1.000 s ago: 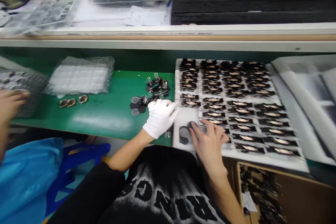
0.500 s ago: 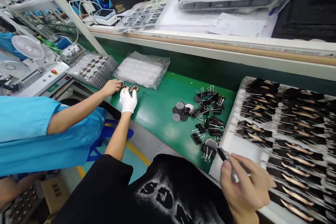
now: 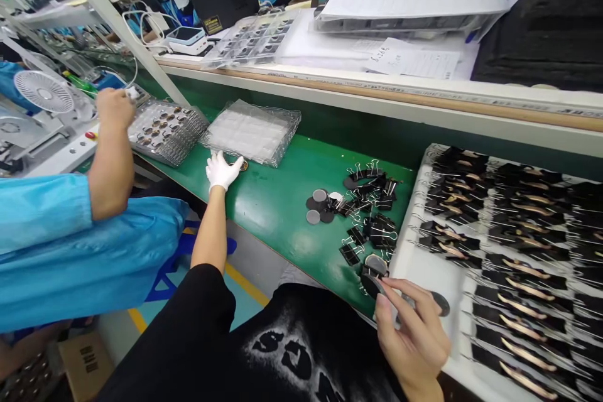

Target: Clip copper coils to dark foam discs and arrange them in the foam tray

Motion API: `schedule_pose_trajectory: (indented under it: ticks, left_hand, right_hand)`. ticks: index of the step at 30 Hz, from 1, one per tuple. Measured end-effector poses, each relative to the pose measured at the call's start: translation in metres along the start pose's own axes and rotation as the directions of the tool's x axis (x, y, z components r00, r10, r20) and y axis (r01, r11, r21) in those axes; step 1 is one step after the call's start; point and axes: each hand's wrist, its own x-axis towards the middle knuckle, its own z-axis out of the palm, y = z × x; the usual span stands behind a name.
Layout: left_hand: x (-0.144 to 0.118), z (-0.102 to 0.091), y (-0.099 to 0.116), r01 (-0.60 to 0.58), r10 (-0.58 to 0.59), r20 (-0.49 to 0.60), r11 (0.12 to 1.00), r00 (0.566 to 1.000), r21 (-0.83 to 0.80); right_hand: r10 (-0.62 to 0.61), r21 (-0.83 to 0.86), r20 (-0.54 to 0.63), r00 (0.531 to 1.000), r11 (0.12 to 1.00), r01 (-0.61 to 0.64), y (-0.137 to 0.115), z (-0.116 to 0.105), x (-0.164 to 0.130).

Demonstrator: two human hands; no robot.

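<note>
My left hand (image 3: 221, 171), in a white glove, lies on the green table with its fingers spread. A small gold-rimmed round part (image 3: 244, 165) shows beside its thumb; anything under the palm is hidden. My right hand (image 3: 417, 333) is bare and pinches a dark round disc (image 3: 372, 285) between thumb and fingers. Another dark disc (image 3: 440, 304) sticks out behind those fingers. Close by lie a loose pile of black binder clips (image 3: 382, 229) and a disc with a pale rim (image 3: 377, 264). Grey and black discs (image 3: 320, 196) lie farther left.
A white tray (image 3: 424, 264) at the right holds rows of clipped black parts. Clear plastic trays (image 3: 254, 132) and a stack of filled trays (image 3: 164, 129) stand at the back left. A shelf (image 3: 330, 85) spans the back. A co-worker's hand (image 3: 115, 110) is at the left.
My left hand has spread its fingers and shifted slightly left. My right hand has moved left with the disc, toward the clips. The co-worker's hand has left the small parts and lifted left.
</note>
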Motion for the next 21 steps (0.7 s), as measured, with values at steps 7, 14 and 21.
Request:
schedule_pose_trajectory:
  ticks: [7, 14, 21]
  left_hand:
    - [-0.04, 0.002, 0.015, -0.118, 0.117, 0.022, 0.991, 0.993, 0.058]
    - [-0.128, 0.021, 0.063, -0.286, 0.286, 0.022, 0.957, 0.958, 0.051]
    - [-0.166, 0.002, 0.09, -0.423, 0.422, 0.022, 0.906, 0.906, 0.025]
  right_hand:
    - [0.106, 0.09, 0.034, 0.994, 0.99, -0.109, 0.004, 0.005, -0.01]
    - [0.246, 0.212, 0.128, 0.961, 0.94, -0.268, -0.005, 0.009, -0.001]
    - [0.323, 0.295, 0.171, 0.931, 0.885, -0.361, -0.012, 0.007, 0.005]
